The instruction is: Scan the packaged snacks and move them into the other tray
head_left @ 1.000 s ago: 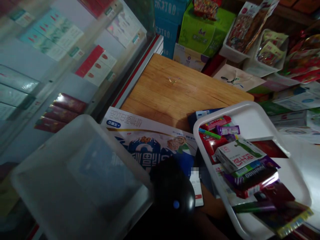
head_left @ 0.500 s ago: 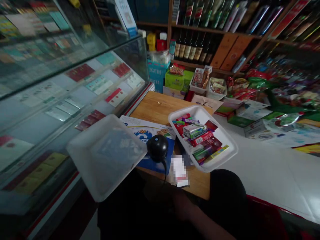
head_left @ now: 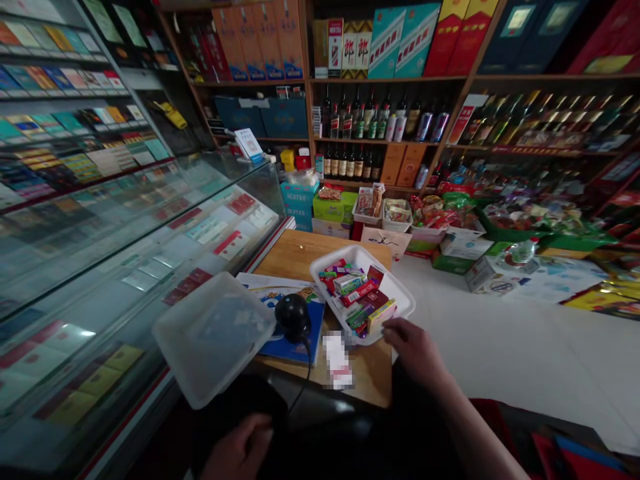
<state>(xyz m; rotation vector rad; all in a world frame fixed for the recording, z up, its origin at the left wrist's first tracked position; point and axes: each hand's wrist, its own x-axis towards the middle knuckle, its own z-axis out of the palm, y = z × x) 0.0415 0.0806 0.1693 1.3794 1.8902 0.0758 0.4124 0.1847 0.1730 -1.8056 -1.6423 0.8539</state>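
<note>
A white plastic tub [head_left: 407, 303] holds several small packs in red, green and purple. At its near right rim is my right hand [head_left: 413, 347], fingers pinched on the lower corner of a yellow pack [head_left: 383, 316] that stands tilted among the others. My left hand [head_left: 245, 443] is low in front of me by my dark clothing, its fingers curled; I cannot see whether anything is in it. Left of the tub, a black scanner-like device [head_left: 293, 317] with a cord lies on a blue-and-white printed box [head_left: 316, 327]. Nearer me lies a blurred-out white item [head_left: 337, 360].
A translucent empty tub [head_left: 215, 333] leans tilted against the glass display counter [head_left: 150, 247]. The wooden tabletop [head_left: 285, 253] carries these things. Behind are bottle shelves [head_left: 390, 143], and boxes of packaged snacks [head_left: 370, 200] stand on the floor.
My right hand has risen from the bottom to the tub's rim, and the yellow pack's face now shows. My left hand has come into view. The camera has tilted up, showing more shelves.
</note>
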